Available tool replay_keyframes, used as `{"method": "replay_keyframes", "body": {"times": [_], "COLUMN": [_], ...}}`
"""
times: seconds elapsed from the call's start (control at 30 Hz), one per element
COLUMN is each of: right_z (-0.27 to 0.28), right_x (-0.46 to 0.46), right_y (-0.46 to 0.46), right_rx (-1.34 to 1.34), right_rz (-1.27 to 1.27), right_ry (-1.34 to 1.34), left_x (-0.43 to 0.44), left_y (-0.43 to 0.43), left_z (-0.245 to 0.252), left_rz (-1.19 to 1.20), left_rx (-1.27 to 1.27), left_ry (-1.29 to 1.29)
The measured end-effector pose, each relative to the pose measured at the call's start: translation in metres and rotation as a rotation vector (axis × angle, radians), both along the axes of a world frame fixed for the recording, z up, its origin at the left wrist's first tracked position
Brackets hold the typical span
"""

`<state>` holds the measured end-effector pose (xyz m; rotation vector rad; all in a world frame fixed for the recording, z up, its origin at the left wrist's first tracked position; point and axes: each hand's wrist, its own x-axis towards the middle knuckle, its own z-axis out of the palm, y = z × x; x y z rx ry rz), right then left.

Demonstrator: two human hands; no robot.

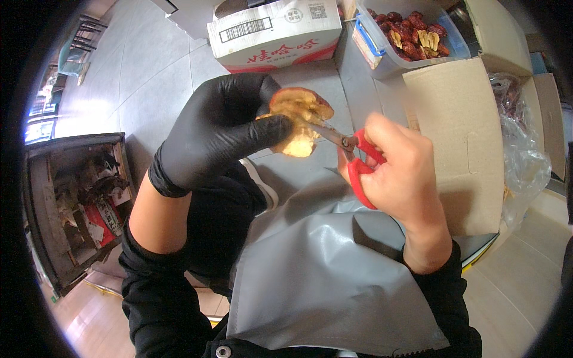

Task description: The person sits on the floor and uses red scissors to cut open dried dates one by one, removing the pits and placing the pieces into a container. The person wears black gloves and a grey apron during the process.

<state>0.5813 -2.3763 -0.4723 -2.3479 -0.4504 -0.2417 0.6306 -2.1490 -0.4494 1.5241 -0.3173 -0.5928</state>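
Note:
My left hand [215, 129], in a black glove, pinches a split-open dried jujube [297, 145] between thumb and fingers. Its pale yellow flesh faces up, and reddish skin shows along the upper edge. Bare, my right hand [403, 165] grips a pair of scissors [344, 142] by their red handles. The blades point left into the middle of the fruit, where brownish pulp surrounds them. Their tips are hidden in the flesh or behind my thumb. Both hands are above my lap, which a grey apron [313, 268] covers.
At the top right, a clear plastic tub [398, 62] holds jujubes, some split open. Beside it stands a cardboard box with a raised flap [461, 147] and a plastic bag [523, 165]. A printed white-and-red carton [275, 36] sits ahead. A dark-rimmed bin [121, 156] holds scraps at left.

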Motion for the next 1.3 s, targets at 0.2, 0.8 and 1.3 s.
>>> {"method": "replay_keyframes", "body": {"times": [0.2, 0.8, 1.3], "right_z": [-0.009, 0.018, 0.064], "right_x": [0.004, -0.007, -0.079], "right_y": [0.003, -0.005, -0.095], "right_rx": [0.124, 0.448, 0.993], "right_rz": [-0.044, 0.319, -0.264], "right_ry": [0.027, -0.257, -0.040], "left_x": [0.006, -0.016, -0.013], "left_y": [0.004, -0.033, -0.148], "left_z": [-0.007, -0.002, 0.059], "left_rz": [0.055, -0.181, -0.683], "left_rx": [0.099, 0.049, 0.281], "left_ry": [0.019, 0.292, -0.112]}}
